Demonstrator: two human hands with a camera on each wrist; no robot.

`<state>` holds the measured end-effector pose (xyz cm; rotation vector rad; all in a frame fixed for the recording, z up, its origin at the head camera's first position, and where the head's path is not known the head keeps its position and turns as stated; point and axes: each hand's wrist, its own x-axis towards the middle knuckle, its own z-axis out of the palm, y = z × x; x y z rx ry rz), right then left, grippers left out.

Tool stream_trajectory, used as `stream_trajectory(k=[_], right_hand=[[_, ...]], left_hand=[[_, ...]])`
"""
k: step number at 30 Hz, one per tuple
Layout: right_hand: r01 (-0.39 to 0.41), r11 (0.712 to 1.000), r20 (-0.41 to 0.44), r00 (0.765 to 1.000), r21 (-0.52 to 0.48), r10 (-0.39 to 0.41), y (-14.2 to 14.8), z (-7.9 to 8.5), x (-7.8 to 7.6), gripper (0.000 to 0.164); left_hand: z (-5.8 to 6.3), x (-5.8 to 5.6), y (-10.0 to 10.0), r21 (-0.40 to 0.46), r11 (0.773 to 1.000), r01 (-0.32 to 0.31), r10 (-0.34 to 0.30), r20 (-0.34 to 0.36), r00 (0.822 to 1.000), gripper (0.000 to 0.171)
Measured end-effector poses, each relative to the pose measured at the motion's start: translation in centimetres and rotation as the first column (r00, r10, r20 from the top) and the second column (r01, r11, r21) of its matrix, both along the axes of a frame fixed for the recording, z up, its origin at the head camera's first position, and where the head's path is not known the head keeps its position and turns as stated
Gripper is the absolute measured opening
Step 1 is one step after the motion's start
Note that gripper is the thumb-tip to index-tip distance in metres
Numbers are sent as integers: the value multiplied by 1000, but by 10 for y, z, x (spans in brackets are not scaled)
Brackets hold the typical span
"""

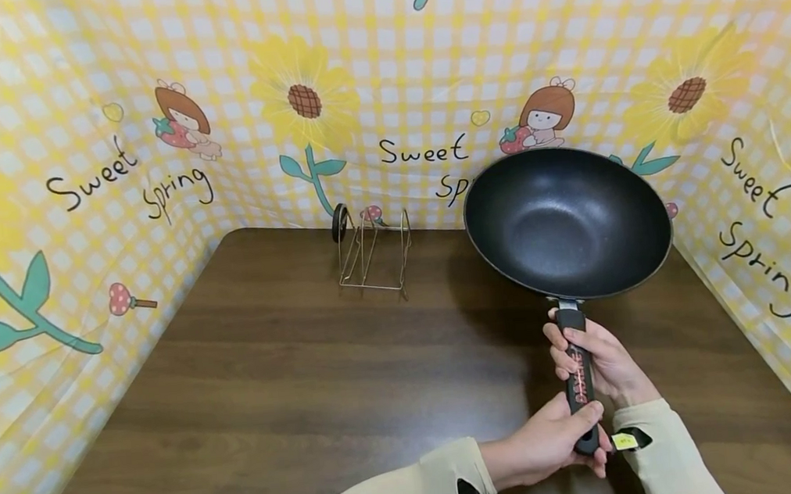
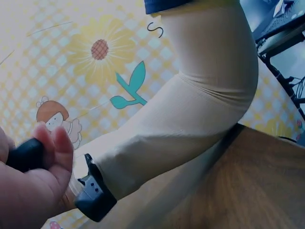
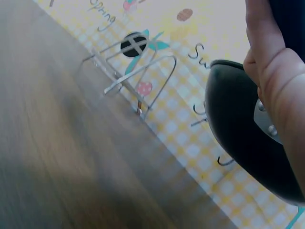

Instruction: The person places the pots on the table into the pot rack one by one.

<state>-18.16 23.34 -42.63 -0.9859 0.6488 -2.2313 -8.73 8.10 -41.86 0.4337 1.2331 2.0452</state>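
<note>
A black wok [image 1: 556, 225] is held up above the right side of the table, its inside facing me and its handle [image 1: 579, 376] pointing down toward me. My right hand [image 1: 610, 358] grips the upper handle close to the pan, with the thumb across its front. Lower down, my left hand [image 1: 543, 442] wraps round the handle's end. The left wrist view shows the black handle end [image 2: 26, 155] between that hand's thumb and curled fingers. Part of the wok's outside [image 3: 228, 109] and its rivets appear beside my right hand [image 3: 281, 90] in the right wrist view.
A wire rack [image 1: 371, 287] stands at the back of the wooden table [image 1: 273, 383], left of the wok. A black round object [image 1: 340, 223] is at the rack's left end. Yellow checked cloth [image 1: 366, 69] walls in the table's back and sides.
</note>
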Motion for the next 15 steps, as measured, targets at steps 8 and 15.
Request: stream_trajectory(k=[8,15], right_hand=[[2,1000,21,1000,6,-2,-12,10,1,39],[21,1000,22,1000,-14,-21,-24,13,1,33]], left_hand=[[-2,-2,-11,145,988,45,-41,-35,999,18],[-6,-4,-18,282,951,125,-98,-107,989,11]])
